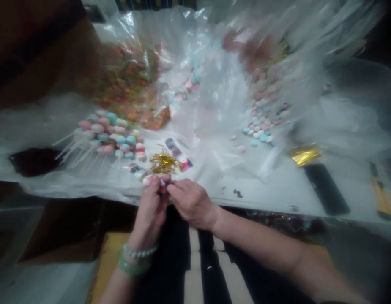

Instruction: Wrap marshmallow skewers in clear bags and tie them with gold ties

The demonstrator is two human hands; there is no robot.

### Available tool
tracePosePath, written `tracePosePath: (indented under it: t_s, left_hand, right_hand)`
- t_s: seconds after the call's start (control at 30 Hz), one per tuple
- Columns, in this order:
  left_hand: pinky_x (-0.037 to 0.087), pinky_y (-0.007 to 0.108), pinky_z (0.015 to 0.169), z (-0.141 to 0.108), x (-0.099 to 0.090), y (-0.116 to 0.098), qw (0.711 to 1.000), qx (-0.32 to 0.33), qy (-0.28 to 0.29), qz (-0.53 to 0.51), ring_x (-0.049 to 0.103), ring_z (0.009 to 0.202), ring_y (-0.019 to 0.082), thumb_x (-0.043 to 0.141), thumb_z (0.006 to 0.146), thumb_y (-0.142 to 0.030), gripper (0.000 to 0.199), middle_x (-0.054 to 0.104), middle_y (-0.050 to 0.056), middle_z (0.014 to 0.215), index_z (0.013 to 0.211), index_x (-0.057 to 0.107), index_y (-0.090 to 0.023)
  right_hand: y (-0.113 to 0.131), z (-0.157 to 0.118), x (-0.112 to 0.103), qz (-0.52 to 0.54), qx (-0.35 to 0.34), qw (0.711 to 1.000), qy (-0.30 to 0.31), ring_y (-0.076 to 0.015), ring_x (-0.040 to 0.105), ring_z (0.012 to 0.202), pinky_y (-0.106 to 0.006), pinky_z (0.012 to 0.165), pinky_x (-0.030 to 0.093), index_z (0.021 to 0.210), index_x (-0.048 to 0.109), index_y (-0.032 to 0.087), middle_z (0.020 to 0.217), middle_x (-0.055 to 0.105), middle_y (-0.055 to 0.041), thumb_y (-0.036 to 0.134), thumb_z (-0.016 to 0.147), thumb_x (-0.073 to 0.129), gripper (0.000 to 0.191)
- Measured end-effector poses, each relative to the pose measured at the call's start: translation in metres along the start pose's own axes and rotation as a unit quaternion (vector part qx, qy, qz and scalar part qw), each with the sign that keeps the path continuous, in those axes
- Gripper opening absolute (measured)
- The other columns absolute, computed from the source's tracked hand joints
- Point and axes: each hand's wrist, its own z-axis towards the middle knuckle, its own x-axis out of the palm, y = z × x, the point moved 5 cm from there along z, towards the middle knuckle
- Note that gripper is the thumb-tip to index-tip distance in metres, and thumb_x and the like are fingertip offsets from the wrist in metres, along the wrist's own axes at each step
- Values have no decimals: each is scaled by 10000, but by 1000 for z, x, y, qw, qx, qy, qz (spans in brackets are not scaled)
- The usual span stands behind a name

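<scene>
My left hand [152, 202], with a green bangle and a beaded bracelet on its wrist, is closed on a small colorful wrapper [162, 187] at the table's front edge. My right hand [190, 200] meets it from the right, its fingers pinched at the same wrapper; blur hides the exact grip. Just beyond my hands lies a small pile of gold twist ties [164, 162]. Printed wrapped pieces [173, 146] lie around the ties. To the left is a heap of pink, blue and white candies on white sticks [108, 135].
Plastic bags of orange-red pieces [135, 93] and loose pastel candies [261, 126] cover the back. At the right lie a gold packet [305, 155], a dark phone-like slab [326, 188] and a yellow cutter [382, 196]. A dark object [33, 161] sits far left.
</scene>
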Motion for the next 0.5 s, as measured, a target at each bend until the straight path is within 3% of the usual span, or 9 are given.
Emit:
tracePosePath:
  t_s: [0.1,0.2,0.3,0.43,0.47,0.5]
  left_hand:
    - [523,218,835,-4,5,-5,999,41,-18,2,655,867,136,637,901,-268,208,712,78,920,897,748,-93]
    - [514,216,875,-8,8,-6,1000,7,-7,-25,657,891,133,646,887,-230,173,714,77,944,905,756,-97]
    - [548,258,792,-12,2,-9,997,-26,61,-32,663,844,152,733,813,-220,154,719,80,1028,938,759,-134]
    - [545,298,807,-13,-20,-15,989,-12,132,64,674,966,231,835,714,-232,182,709,131,1148,855,750,-157]
    - [531,293,848,-12,-26,-17,987,3,128,93,661,1037,248,845,706,-233,172,707,138,1156,820,743,-155]
    - [514,280,871,-11,-31,-19,985,25,119,122,646,1075,251,844,710,-241,161,709,138,1139,788,735,-153]
  right_hand:
    - [8,16,0,-9,17,1000,1,-247,602,911,-394,796,469,1127,633,146,995,679,-147,184,1005,412,255]
    - [2,30,9,129,94,986,47,-220,601,779,-376,761,474,883,641,168,793,647,-97,191,980,436,229]
    - [-12,31,26,371,230,895,87,-165,576,657,-313,672,481,851,603,184,719,603,-33,204,925,481,144]
    - [-13,15,48,579,340,716,192,-86,414,442,-217,487,391,844,573,179,565,456,61,201,862,482,96]
    - [-13,10,49,599,361,686,199,-85,433,457,-211,492,397,821,576,177,570,471,56,209,844,505,81]
    - [-15,8,47,595,378,686,180,-93,487,510,-214,524,426,802,583,179,606,519,38,219,828,533,69]
